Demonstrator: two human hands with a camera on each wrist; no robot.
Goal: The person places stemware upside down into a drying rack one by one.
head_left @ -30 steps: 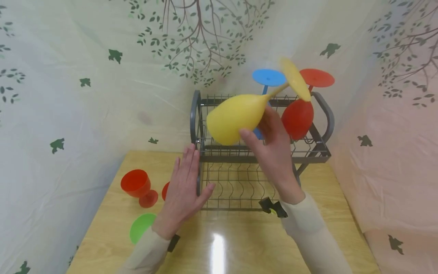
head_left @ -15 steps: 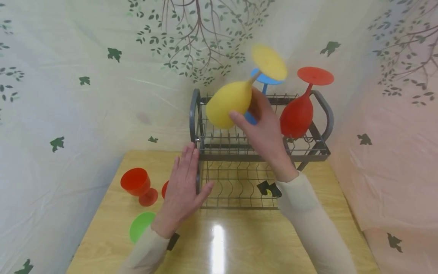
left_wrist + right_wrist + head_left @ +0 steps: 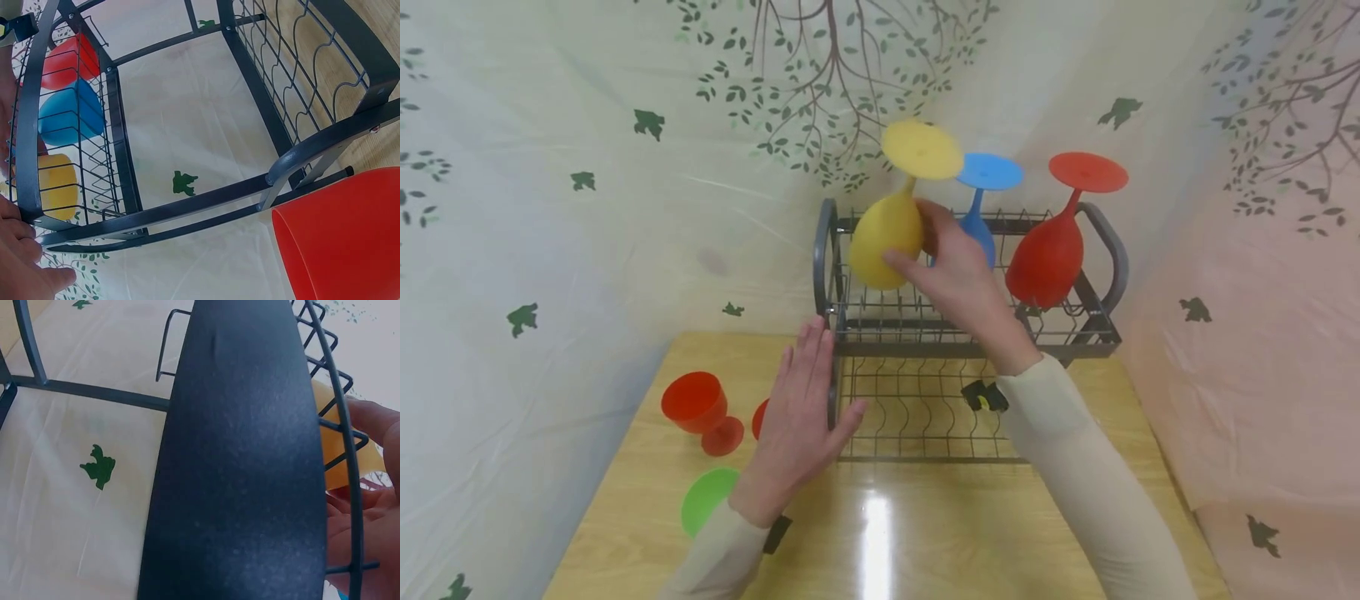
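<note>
Gripping the yellow goblet [image 3: 887,242] by its bowl, the right hand [image 3: 961,282] now holds it nearly upright, foot up, at the left end of the rack's [image 3: 925,350] upper tier; a second ago it slanted well over, its foot out to the right. The blue goblet's [image 3: 977,232] stem, hidden half a second ago, shows again, beside the unmoved red goblet [image 3: 1047,262]. The left hand [image 3: 793,417], fingers straight and thumb apart, stays against the rack's left side.

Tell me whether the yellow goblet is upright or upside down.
Upside down: the yellow goblet gripped by the right hand has its round base uppermost.
</note>
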